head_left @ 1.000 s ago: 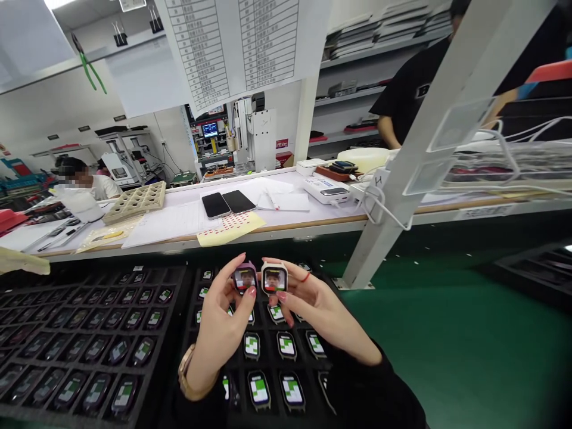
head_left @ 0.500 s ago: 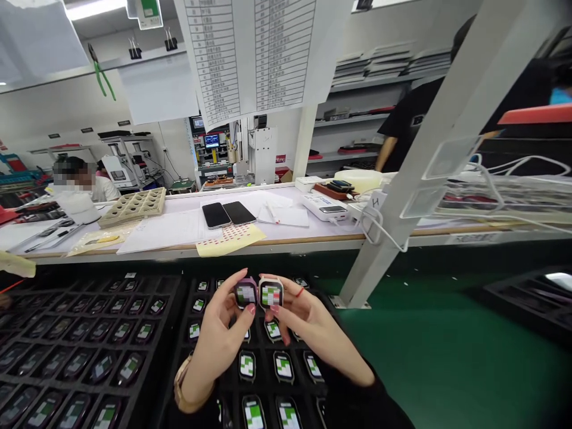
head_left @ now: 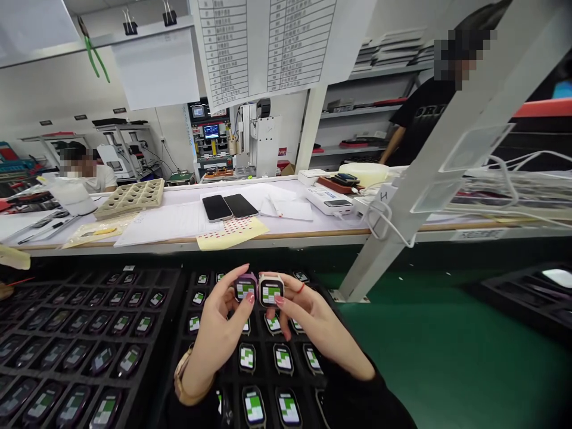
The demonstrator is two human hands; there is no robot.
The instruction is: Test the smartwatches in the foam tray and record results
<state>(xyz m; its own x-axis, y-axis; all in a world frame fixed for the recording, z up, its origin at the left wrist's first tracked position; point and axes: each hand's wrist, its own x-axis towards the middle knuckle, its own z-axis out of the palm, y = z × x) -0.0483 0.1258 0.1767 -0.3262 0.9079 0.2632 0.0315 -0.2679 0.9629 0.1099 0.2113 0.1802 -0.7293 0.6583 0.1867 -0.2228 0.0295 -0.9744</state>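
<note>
My left hand [head_left: 220,330] pinches a purple smartwatch body [head_left: 245,288] between thumb and fingers. My right hand [head_left: 313,322] pinches a white and pink smartwatch body [head_left: 270,289] the same way. The two watches sit side by side, touching, with green and white squares lit on both screens. I hold them above a black compartment tray [head_left: 263,357] filled with several more lit watch bodies. A gold wristwatch [head_left: 182,381] is on my left wrist.
A second black tray [head_left: 75,345] of watch bodies lies to the left. Beyond is a white bench [head_left: 179,220] with two phones [head_left: 227,206], a sticker sheet [head_left: 232,231] and a holed tray [head_left: 131,198]. A slanted white post [head_left: 415,179] stands right. People work behind.
Both watch screens changed from a face picture one second ago to green and white squares. My hands stayed together over the tray, dropping slightly in view and then rising a little.
</note>
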